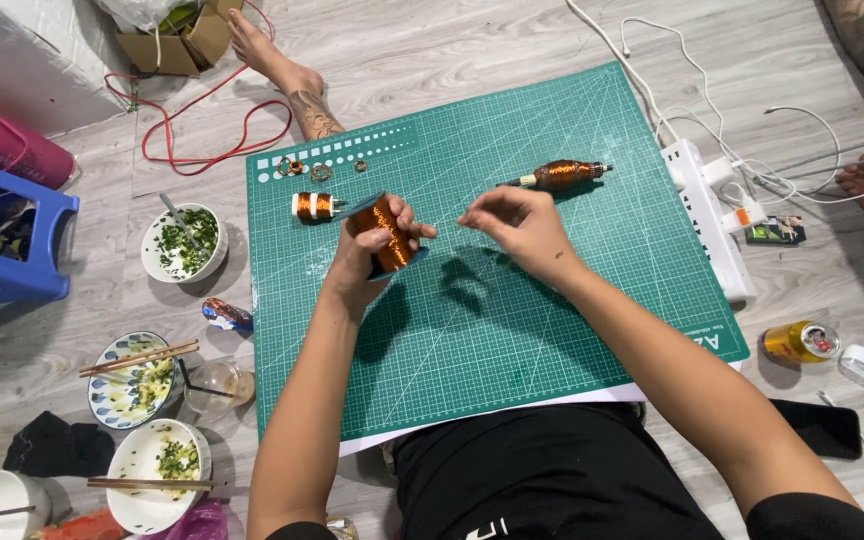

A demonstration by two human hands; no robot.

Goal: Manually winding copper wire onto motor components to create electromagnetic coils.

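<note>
My left hand [364, 252] grips a spool of copper wire [384, 230] with blue end flanges, held above a green cutting mat [512, 330]. My right hand [517, 222] hovers just to the right of it, fingertips pinched together; a thin wire strand between the hands is too fine to see. A smaller white-ended copper coil [313, 205] lies on the mat behind my left hand. A copper-wound tool [562, 175] lies beyond my right hand. Small copper rings [320, 171] sit near the mat's far left corner.
Bowls with chopsticks [137, 375] and a greens bowl [185, 242] stand left of the mat, beside a glass [220, 384] and a blue stool [7, 250]. A white power strip [707, 215], a yellow can [800, 342] and a black phone [817, 428] lie right. Other people's feet [277, 60] rest nearby.
</note>
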